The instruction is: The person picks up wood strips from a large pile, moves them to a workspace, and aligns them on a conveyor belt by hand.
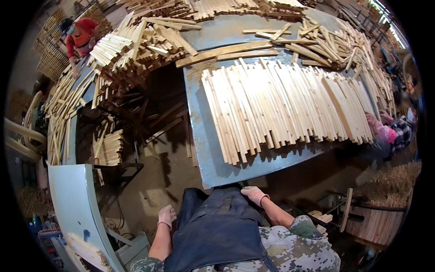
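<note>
My left hand [167, 215], in a pale pinkish knit glove, hangs beside my dark apron [213, 226]. Its fingers are loosely curled, with nothing seen in them. At the table's near edge, just in front of the apron, is my right hand [254, 195] in a matching glove. Its fingers are bent in, and whatever they may hold is hidden. Beyond it, a wide row of wooden strips [281, 104] lies side by side across the blue-grey table [204, 170], their ends uneven. One darker strip [336, 109] stands out toward the right.
Loose strips [317, 45] and a long board [226, 52] lie at the table's far side. Heaped strips [131, 50] rise at the far left near a person in red [81, 38]. Someone with pink gloves [383, 131] touches the row's right end. A pale panel [74, 195] stands left.
</note>
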The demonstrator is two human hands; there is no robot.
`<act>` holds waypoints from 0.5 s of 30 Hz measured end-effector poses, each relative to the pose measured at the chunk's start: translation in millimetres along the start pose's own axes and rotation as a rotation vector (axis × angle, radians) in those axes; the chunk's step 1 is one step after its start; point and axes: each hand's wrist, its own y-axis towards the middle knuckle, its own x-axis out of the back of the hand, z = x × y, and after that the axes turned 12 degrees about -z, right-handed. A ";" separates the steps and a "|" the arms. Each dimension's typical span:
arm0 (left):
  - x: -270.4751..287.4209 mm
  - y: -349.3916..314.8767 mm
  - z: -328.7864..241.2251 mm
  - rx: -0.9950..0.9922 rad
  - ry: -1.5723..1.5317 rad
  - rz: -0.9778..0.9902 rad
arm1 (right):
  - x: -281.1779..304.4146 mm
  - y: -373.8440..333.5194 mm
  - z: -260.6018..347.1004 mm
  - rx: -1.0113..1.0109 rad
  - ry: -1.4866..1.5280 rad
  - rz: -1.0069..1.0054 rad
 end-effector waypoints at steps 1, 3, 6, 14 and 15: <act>-21.9 -20.0 -35.0 0.178 -0.204 -0.075 | -3.1 2.0 7.4 0.046 -0.001 0.034; -27.8 -11.4 -56.9 0.104 -0.161 -0.042 | -7.8 6.1 25.9 0.145 0.003 0.094; -28.8 8.4 -69.4 0.059 -0.046 -0.015 | -14.7 14.6 73.0 0.187 -0.053 0.178; 65.2 97.1 -41.6 -0.762 1.486 0.073 | -54.7 62.9 198.1 0.191 0.042 0.242; 81.0 106.6 -39.3 -0.773 1.527 0.126 | -57.7 63.6 227.5 0.077 0.088 0.287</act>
